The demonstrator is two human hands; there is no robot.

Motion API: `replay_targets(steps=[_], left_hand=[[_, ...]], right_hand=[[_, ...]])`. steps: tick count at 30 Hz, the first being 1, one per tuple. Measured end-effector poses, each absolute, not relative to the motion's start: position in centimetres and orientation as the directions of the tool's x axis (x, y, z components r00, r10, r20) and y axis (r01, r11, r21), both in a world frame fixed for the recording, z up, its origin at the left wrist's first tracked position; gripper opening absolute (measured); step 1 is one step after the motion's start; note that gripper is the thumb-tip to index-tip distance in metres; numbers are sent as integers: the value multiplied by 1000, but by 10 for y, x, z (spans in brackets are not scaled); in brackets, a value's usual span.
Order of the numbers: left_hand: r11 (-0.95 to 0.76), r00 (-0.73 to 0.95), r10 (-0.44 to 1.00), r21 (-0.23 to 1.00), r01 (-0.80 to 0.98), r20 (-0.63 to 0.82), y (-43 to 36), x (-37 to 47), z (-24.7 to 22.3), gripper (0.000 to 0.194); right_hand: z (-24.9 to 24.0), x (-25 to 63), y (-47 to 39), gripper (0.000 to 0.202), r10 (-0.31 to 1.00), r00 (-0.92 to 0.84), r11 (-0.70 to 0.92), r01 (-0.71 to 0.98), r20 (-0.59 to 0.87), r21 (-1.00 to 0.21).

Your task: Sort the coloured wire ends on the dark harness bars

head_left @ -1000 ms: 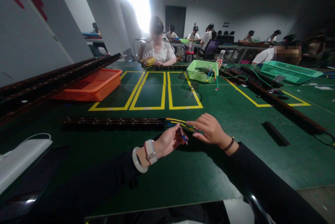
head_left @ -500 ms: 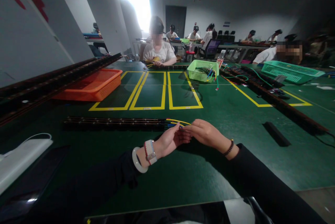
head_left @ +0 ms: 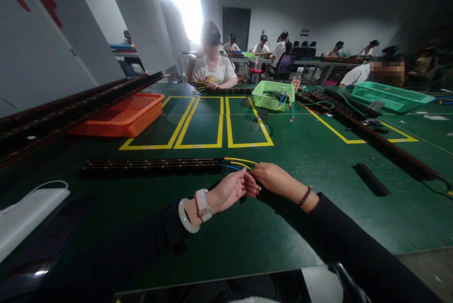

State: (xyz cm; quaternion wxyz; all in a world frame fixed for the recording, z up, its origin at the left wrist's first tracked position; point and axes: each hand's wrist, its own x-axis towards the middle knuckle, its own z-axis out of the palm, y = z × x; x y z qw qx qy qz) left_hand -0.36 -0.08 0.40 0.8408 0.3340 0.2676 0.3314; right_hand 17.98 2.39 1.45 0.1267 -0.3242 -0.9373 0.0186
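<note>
A long black strip (head_left: 152, 165) with copper-coloured lines lies crosswise on the green table. Yellow and blue wires (head_left: 238, 164) come out of its right end and run to my hands. My right hand (head_left: 276, 178), back upward, has its fingers closed round the far ends of these wires; its fingertips are partly hidden. Just left of and below it, my left hand (head_left: 233, 190) is half curled with the palm turned inward. Its fingers are stretched and its thumb is close to the wires; whether it touches them I cannot tell.
Across the table (head_left: 226, 227) are an orange basket (head_left: 148, 114), a light green basket (head_left: 264, 100) with wired parts, and a teal basket (head_left: 392, 97). Long dark strips lie at both sides. A short black bar (head_left: 370, 180) is at right. Another person (head_left: 214, 69) sits opposite.
My left hand's fingers have opened out and lowered slightly away from the wires. More of the blue wire shows. My right hand stays at the wire ends.
</note>
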Motion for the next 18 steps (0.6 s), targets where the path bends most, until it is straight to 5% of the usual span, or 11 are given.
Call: replay_targets(steps=[5,8,12,18], left_hand=[[558,641,735,734,-386,-222,0,-3,2,36],[567,652,726,727,-388,-219,1,-2,0,35],[565,637,734,732,-381,-235,-1,-1,2,34],[551,617,751,739,-388,-236,-4,-1,6,30]], right_hand=[[14,181,26,9,642,-669,757,632,375,-166],[10,180,30,27,713,-532,678,690,456,-255],[0,176,39,46,787,-490,603,738,376,-301],[-4,173,49,23,822,-506,565,669,261,-482]])
